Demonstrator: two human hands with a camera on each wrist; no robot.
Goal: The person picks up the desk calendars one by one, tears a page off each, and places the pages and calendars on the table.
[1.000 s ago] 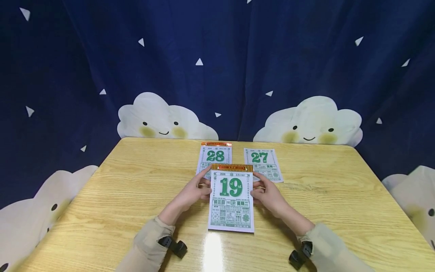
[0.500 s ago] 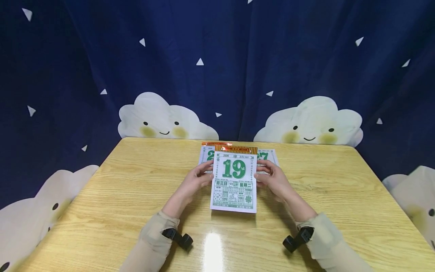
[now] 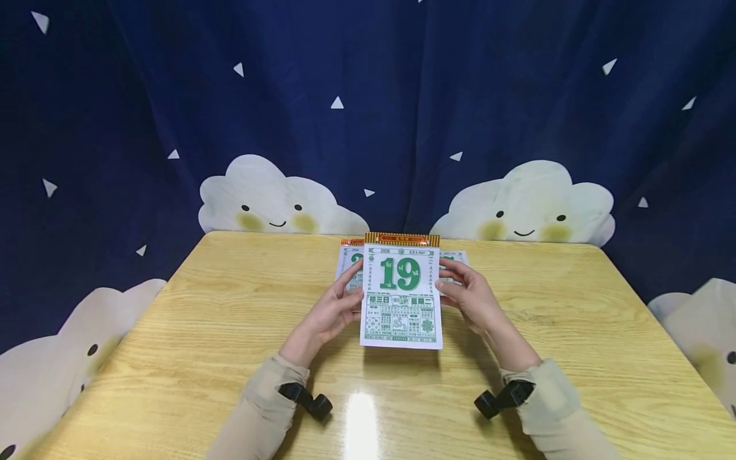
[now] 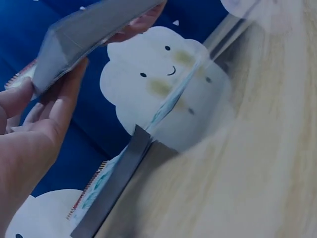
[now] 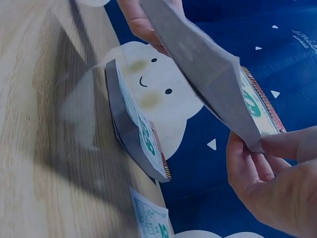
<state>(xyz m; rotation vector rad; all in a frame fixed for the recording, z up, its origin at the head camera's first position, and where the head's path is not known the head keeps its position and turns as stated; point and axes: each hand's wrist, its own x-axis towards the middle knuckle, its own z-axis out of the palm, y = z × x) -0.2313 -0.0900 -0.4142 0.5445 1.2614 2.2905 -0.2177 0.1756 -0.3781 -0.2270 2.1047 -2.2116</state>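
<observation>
A thick calendar pad (image 3: 400, 313) showing a green 19, with a red and gold top strip, is held off the table between both hands. The left hand (image 3: 326, 316) pinches its left edge, thumb on the front and fingers behind; the left wrist view shows this hand (image 4: 34, 134) at the pad's grey underside (image 4: 94, 34). On the other edge, the right hand (image 3: 477, 300) grips likewise, and the right wrist view shows its thumb and fingers (image 5: 277, 183) at the pad's corner. Behind it lies a second pad (image 3: 347, 262), partly covered, its 28 readable in the right wrist view (image 5: 146, 139).
A loose calendar sheet (image 3: 460, 257) lies at the back of the wooden table (image 3: 201, 332), mostly hidden behind the held pad and right hand. Past the table's back edge hangs a dark blue curtain (image 3: 379, 128) with cloud faces.
Both hands have carried the 19 pad up and away from the body, slightly to the right. It now covers more of the 28 pad and the loose sheet.
</observation>
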